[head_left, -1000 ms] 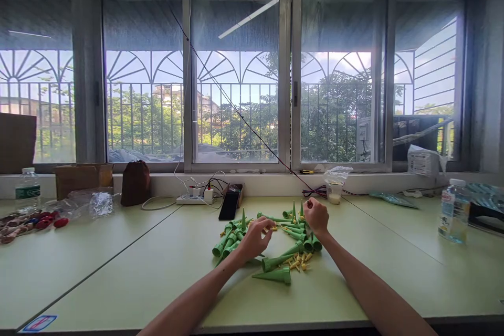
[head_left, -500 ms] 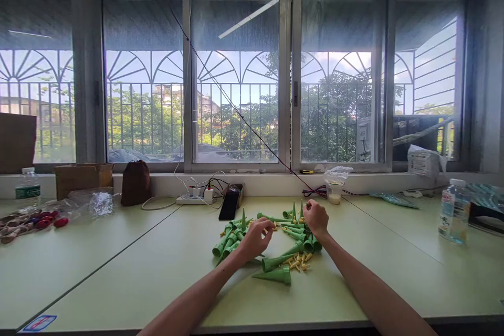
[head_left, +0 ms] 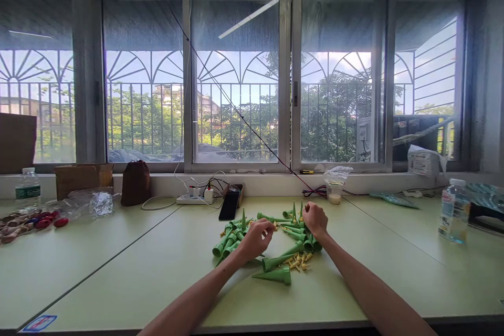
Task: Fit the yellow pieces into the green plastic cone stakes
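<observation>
Our left hand (head_left: 255, 239) hovers over the left part of a heap of green cones (head_left: 275, 244) in the middle of the pale green table (head_left: 118, 268). Its fingertips are drawn together, and we cannot tell whether anything is pinched between them. Our right hand (head_left: 315, 219) is curled into a loose fist at the far right of the heap, and we cannot see what it encloses, if anything.

The nearest cone (head_left: 275, 274) lies on its side with its long axis across the table, tip to the left and wide mouth to the right. The cones by our left wrist lie slanted, mouths toward us. A few cones at the back stand upright, tips up. Small yellow pieces (head_left: 297, 261) are scattered among the cones, just in front of our right wrist.

Behind the heap a black phone (head_left: 229, 205) leans beside a power strip (head_left: 192, 199), and a plastic bag (head_left: 335, 184) sits beyond our right hand. Well apart stand a water bottle (head_left: 451, 212) on the right and a brown pouch (head_left: 135, 182) and cardboard box (head_left: 81, 176) on the left.
</observation>
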Tool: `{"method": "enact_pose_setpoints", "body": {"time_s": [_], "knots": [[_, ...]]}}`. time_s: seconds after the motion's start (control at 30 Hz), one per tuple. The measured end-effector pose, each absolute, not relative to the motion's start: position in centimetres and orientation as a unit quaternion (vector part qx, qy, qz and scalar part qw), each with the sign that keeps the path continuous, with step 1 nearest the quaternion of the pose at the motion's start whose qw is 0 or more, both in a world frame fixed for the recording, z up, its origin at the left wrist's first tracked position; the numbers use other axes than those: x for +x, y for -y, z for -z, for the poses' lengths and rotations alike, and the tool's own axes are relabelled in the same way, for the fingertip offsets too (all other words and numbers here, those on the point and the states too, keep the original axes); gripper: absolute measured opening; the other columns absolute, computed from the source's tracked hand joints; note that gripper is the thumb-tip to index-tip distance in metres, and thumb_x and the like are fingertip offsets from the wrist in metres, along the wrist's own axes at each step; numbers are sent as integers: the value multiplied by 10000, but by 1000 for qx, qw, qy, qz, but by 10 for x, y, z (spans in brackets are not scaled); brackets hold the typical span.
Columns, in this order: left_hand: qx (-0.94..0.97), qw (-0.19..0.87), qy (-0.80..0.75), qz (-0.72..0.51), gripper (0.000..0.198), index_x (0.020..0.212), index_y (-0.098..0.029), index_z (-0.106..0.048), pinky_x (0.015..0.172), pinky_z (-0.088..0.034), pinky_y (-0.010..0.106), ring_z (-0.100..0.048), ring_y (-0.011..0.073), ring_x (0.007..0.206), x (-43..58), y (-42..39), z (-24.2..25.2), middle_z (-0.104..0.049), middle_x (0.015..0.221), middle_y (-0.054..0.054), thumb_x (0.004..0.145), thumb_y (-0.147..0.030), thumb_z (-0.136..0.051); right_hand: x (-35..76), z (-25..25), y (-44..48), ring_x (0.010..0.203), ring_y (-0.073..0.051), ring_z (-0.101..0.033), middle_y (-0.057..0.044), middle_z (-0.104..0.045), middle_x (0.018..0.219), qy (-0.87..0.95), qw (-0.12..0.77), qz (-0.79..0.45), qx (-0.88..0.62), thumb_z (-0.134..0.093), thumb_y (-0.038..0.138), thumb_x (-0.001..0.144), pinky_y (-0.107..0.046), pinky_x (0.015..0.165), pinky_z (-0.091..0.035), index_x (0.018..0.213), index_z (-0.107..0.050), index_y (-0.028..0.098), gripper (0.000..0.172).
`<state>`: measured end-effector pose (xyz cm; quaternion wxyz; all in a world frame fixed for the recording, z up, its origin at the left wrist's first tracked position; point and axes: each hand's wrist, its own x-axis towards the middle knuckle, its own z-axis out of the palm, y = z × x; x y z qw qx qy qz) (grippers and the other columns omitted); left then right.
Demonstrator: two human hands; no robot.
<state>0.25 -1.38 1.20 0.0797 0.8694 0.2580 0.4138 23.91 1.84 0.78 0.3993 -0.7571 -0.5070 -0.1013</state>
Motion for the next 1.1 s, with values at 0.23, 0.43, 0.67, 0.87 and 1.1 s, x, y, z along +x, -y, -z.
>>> {"method": "enact_pose_setpoints", "body": {"time_s": [0.23,0.43,0.67,0.87,1.1], "knots": [[873,77,-252,-411,192,792,-154,-667,627,-464,215,-571,129,694,2,12,-10,-638,785,53,855,-141,-486,235,-12,-16,799,-222,-677,-80,-692,800,500,409,101,-756,-530,252,883,-238,607,-402,1011,-604,195,158],[875,74,-244,-412,193,799,-156,-662,629,-452,203,-568,123,701,2,9,-8,-641,794,49,858,-120,-482,233,-15,-12,850,-240,-680,-98,-700,864,506,380,82,-770,-497,262,902,-259,636,-424,1009,-584,192,154],[874,65,-244,-415,182,783,-156,-661,617,-437,198,-556,118,681,3,10,-9,-632,762,36,842,-108,-496,237,-11,-15,901,-257,-675,-119,-705,917,522,352,62,-774,-498,327,898,-276,662,-449,964,-630,185,204],[876,63,-248,-410,182,769,-157,-655,613,-427,200,-550,117,671,3,12,-9,-630,750,35,838,-107,-493,237,-8,-18,914,-256,-675,-135,-709,950,535,331,71,-774,-462,270,903,-278,670,-455,950,-658,176,223],[877,69,-243,-409,185,765,-156,-651,614,-431,202,-549,117,669,3,11,-9,-631,746,39,833,-105,-486,238,-8,-18,896,-255,-679,-139,-711,943,535,323,79,-777,-468,268,895,-264,641,-454,944,-673,166,234]]}}
